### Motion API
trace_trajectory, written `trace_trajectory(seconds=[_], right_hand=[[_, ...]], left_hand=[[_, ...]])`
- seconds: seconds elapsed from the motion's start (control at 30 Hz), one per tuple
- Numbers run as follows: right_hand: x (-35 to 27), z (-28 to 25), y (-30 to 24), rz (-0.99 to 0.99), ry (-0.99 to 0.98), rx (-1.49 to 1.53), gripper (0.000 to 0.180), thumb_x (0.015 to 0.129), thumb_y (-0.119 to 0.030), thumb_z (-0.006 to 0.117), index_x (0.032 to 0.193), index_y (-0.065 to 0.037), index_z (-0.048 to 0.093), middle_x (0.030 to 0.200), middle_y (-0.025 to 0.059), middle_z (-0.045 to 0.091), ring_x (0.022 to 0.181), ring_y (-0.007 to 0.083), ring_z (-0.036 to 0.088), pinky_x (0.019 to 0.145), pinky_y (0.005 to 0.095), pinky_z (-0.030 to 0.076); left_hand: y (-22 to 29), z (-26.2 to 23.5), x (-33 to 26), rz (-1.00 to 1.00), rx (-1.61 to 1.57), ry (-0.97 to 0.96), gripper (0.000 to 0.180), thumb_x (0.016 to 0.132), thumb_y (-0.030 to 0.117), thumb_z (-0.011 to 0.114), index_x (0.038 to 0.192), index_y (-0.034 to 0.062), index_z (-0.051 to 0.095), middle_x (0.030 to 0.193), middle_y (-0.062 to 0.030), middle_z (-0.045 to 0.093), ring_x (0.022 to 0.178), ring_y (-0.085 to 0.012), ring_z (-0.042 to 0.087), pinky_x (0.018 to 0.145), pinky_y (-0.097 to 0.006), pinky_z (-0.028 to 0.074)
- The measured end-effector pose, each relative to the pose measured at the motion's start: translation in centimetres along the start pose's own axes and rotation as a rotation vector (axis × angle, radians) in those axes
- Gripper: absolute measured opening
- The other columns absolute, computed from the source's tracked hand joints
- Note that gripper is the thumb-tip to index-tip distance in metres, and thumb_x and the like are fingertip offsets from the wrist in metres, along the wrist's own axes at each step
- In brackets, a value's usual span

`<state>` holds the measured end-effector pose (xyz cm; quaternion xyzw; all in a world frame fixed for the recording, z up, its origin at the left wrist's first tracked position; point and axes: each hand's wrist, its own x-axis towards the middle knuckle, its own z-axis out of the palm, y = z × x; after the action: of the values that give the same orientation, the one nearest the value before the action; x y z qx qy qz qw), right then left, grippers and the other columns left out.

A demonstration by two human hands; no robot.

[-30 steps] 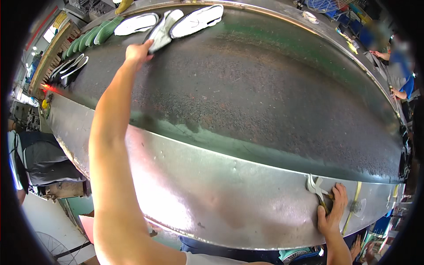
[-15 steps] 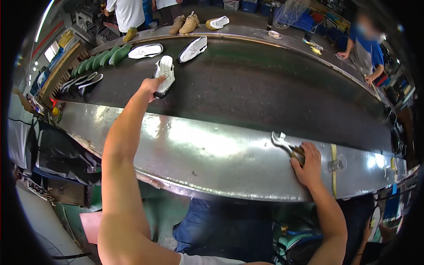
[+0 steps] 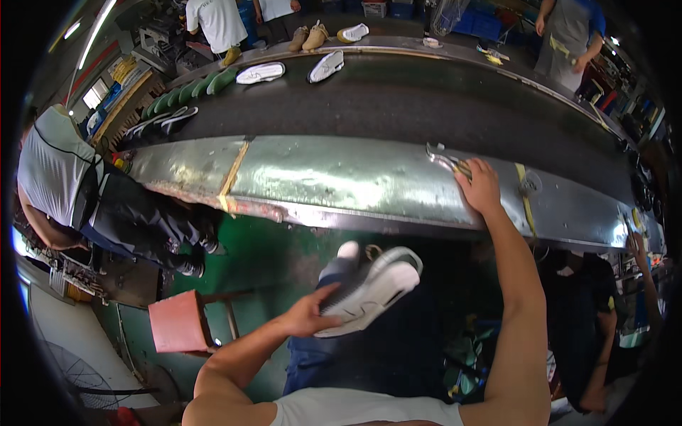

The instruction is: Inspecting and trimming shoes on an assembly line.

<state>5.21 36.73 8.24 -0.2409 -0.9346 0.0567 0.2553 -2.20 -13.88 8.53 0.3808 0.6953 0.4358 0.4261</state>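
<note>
White shoe (image 3: 376,298) with dark markings, 2 tan shoes (image 3: 314,37), silvery ledge (image 3: 305,167), reddish stool (image 3: 177,323)

The left arm (image 3: 245,349) bends at the elbow across the lower left of the frame, its left grip (image 3: 307,314) clasped firmly near lower centre. The right arm (image 3: 522,302) extends upward, slightly bent; the right grip (image 3: 481,186) lies palm-down right of centre, fingers curled.

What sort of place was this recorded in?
Probably a shoe-making workshop. The left hand holds an unfinished-looking shoe, a row of green shoe-shaped pieces stands across the bench, and a pliers-like tool is at the right hand.
</note>
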Motion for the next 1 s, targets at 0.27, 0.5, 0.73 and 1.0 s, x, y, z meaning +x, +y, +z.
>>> trace_trajectory(seconds=[0.27, 0.5, 0.73, 1.0], right_hand=[[-3.9, -2.2, -2.1, 0.086, 0.034, -0.106, 0.053, 0.087, -0.046, 0.067, 0.117, -0.002, 0.064, 0.121, 0.0154, 0.063, 0.12, 0.0364, 0.054, 0.101, 0.0472, 0.043], [-10.9, -9.0, -5.6, 0.107, -0.257, -0.092, 0.06, 0.083, -0.046, 0.074, 0.119, 0.001, 0.062, 0.115, 0.0242, 0.062, 0.11, 0.042, 0.058, 0.094, 0.0483, 0.048], [-25.8, -13.6, -6.2, 0.451, -0.259, 0.702, 0.038, 0.093, -0.028, 0.067, 0.115, 0.002, 0.061, 0.091, 0.0082, 0.064, 0.085, 0.0176, 0.061, 0.079, 0.0322, 0.05], [-32.3, -14.6, -16.9, 0.62, -0.725, 1.148, 0.03, 0.1, -0.022, 0.055, 0.12, 0.0, 0.06, 0.093, 0.0039, 0.068, 0.077, 0.0091, 0.061, 0.072, 0.0253, 0.049]], left_hand=[[-4.0, 10.8, 0.9, 0.39, 0.914, -0.084, 0.104, 0.084, 0.049, 0.072, 0.151, -0.0106, 0.02, 0.152, -0.0361, 0.028, 0.139, -0.0492, 0.037, 0.112, -0.052, 0.036], [1.7, 16.1, 12.1, -0.059, 0.698, -0.264, 0.089, 0.085, 0.058, 0.065, 0.144, -0.0037, 0.041, 0.135, -0.0306, 0.054, 0.124, -0.0456, 0.055, 0.103, -0.052, 0.045], [-1.1, 11.5, 14.3, 0.187, -0.157, 0.005, 0.057, 0.09, 0.03, 0.074, 0.135, 0.0005, 0.057, 0.125, -0.0134, 0.066, 0.113, -0.0214, 0.062, 0.099, -0.033, 0.048], [-0.4, 8.4, 6.7, 0.273, -0.526, 0.085, 0.05, 0.1, 0.018, 0.062, 0.146, 0.0115, 0.043, 0.115, 0.0001, 0.061, 0.106, -0.0081, 0.055, 0.094, -0.027, 0.045]])
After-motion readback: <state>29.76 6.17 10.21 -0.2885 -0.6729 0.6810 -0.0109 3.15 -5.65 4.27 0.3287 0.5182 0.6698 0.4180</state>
